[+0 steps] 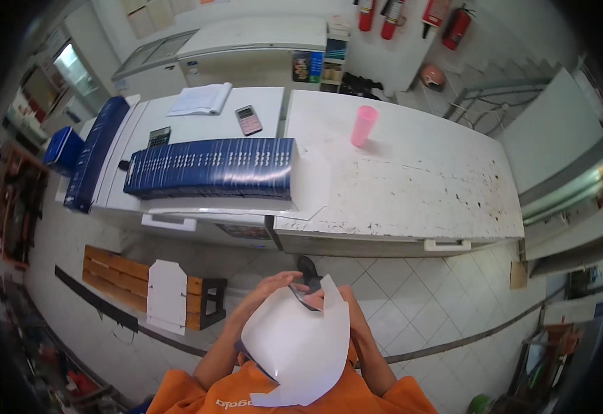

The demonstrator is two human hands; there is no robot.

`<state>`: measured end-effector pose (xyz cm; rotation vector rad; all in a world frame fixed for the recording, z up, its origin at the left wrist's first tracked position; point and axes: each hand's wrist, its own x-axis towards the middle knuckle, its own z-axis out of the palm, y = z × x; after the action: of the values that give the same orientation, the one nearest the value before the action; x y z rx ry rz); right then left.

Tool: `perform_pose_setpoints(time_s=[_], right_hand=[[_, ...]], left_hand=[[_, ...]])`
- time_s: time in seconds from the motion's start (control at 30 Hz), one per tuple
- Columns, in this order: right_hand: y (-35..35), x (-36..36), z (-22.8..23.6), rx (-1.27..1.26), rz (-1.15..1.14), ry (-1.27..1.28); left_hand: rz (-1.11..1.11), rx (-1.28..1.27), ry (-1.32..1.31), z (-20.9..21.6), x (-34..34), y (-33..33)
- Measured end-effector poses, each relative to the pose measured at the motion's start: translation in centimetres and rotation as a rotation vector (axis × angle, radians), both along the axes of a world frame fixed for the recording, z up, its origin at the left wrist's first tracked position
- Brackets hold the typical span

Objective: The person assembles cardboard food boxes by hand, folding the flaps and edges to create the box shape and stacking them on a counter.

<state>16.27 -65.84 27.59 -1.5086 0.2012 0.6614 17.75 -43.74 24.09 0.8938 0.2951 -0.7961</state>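
A carton blank, white on the inside with dark blue showing at its edges, is bent into a curve close in front of my orange shirt. My left hand grips its far left edge, fingers bent over toward the middle. Fingers of my right hand show at the far edge, closed around a flap; the sheet hides much of that hand. On the white freezer lid ahead, a long row of blue folded cartons lies on a white sheet.
Another blue carton row lies at the left, beside a blue box. Farther back are a notebook and a calculator. A pink cup stands on the right freezer. A wooden bench carries a white blank.
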Motion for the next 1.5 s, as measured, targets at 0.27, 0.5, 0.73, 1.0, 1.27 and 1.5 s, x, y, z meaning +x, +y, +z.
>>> perform_pose_setpoints(time_s=[0.27,0.5,0.73,1.0,1.27,1.5], right_hand=[[1.1,5.7,-5.2,-0.012,0.013,-0.189],[-3.9,11.4,-9.8,0.373,0.168,-0.349],[-8.8,16.6,-7.5,0.292,0.157,-0.196],[-8.4,19.1,-8.0,0.397,0.111,-0.517],[-4.4,19.1,-9.1,0.476,-0.648,0.073],[-5.6,19.8,-9.1,-0.348,-0.556,-0.797]], left_hand=[[0.137,0.203,-0.124,-3.7,3.6,1.0],[0.815,-0.021,-0.146,-1.1,8.2,-0.6],[0.464,0.384,-0.699,-2.8,10.5,-0.2],[0.296,0.238,-0.684,-2.6,16.2,-2.5],[0.476,0.691,-0.395,-1.0,17.9,-5.7],[0.285,0.529,-0.350,-2.8,26.2,-2.4]])
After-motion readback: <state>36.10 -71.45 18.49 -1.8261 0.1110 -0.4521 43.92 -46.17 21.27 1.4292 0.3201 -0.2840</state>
